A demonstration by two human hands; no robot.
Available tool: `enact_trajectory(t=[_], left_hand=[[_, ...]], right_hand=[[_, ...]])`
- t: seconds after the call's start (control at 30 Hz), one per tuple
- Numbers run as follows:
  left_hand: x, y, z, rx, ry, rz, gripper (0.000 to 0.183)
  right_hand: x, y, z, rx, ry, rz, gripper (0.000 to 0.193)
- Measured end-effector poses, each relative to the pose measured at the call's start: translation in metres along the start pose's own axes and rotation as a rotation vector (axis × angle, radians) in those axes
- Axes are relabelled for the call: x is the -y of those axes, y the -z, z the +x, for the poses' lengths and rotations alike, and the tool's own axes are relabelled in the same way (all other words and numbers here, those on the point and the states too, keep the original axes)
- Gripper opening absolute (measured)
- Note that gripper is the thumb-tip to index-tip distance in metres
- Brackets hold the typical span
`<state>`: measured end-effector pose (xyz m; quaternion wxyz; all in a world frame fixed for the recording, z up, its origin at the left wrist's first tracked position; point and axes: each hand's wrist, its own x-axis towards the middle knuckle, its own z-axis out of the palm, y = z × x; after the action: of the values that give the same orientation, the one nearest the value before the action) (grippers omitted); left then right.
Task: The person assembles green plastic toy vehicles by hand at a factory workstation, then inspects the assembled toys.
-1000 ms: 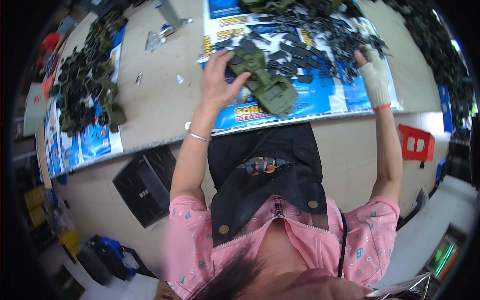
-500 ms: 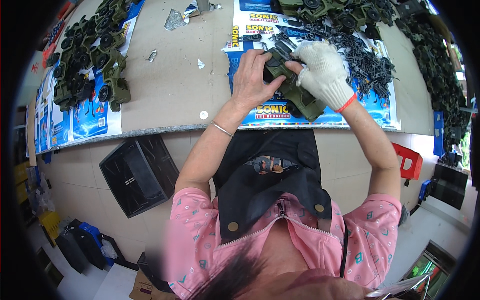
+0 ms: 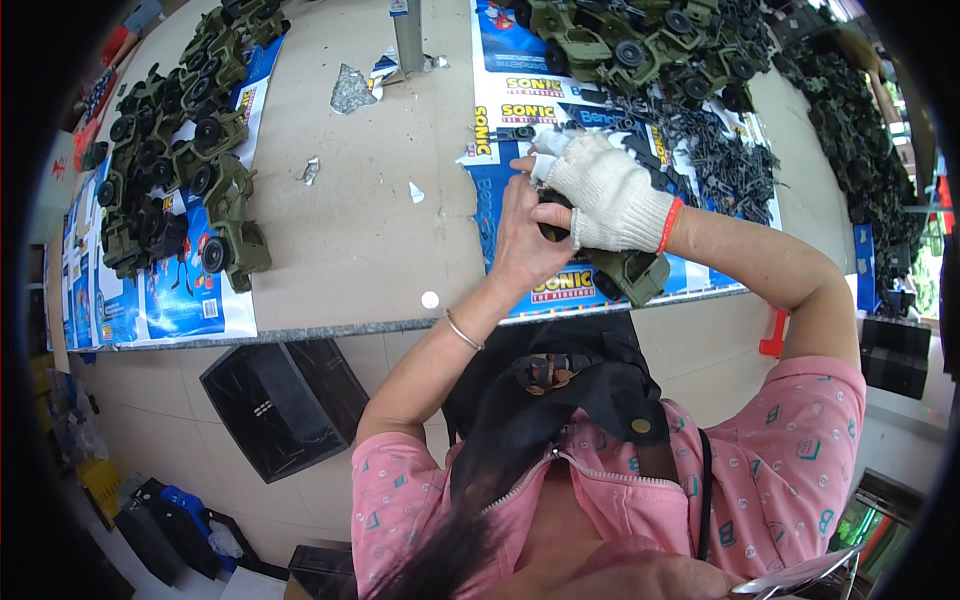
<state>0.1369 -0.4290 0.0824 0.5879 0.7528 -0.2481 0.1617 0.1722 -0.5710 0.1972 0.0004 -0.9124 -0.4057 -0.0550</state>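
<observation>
An olive-green toy jeep (image 3: 637, 277) lies at the table's near edge, on a sheet printed with blue and white, its far part hidden under my hands. My bare left hand (image 3: 528, 232), a bangle on its wrist, grips the jeep's left side. In a white knitted glove with a red cuff, my right hand (image 3: 608, 195) is closed over the jeep's far part, its bare thumb against a wheel beside my left hand. Whether a small part sits under the gloved fingers I cannot make out. Just right of the glove is a heap of small black plastic parts (image 3: 735, 165).
More olive jeeps (image 3: 640, 50) are piled at the back right, and another group (image 3: 190, 150) stands on the left. A metal post (image 3: 408, 40) rises from the table (image 3: 360, 220) near torn foil scraps (image 3: 352, 90). A black crate (image 3: 285, 405) is on the floor.
My right hand has moved leftward over the jeep's far part, its fingers now near my left fingertips. The left hand keeps its hold. The whole view has shifted, with the table lower in it.
</observation>
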Motion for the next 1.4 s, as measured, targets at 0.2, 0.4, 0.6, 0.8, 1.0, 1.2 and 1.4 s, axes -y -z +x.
enact_trajectory(t=[0.2,0.4,0.6,0.8,1.0,1.2,1.4], left_hand=[[0.003,-0.006,0.000,-0.105,0.195,0.017,0.063],[0.005,-0.007,0.015,-0.195,0.061,0.027,0.058],[-0.018,0.007,0.108,-0.442,-0.034,0.132,0.064],[-0.043,-0.038,0.236,-0.326,-0.375,0.120,0.064],[-0.024,0.043,0.121,-0.006,-0.198,0.242,0.055],[-0.030,0.118,0.025,-0.090,0.255,0.476,0.048],[-0.019,0.138,0.026,-0.101,0.232,0.525,0.035]], right_hand=[[0.003,0.006,0.032,0.267,-0.228,0.102,0.058],[-0.020,-0.001,0.026,0.109,-0.212,0.414,0.060],[-0.052,0.096,-0.040,-0.430,-0.358,0.031,0.084],[-0.188,0.076,-0.044,-0.350,-0.490,-0.553,0.055],[-0.318,0.083,-0.017,-0.153,-0.708,-0.716,0.049],[-0.425,0.061,0.026,-0.061,-0.834,-0.736,0.056],[-0.585,0.022,-0.017,-0.408,-0.679,0.248,0.051]])
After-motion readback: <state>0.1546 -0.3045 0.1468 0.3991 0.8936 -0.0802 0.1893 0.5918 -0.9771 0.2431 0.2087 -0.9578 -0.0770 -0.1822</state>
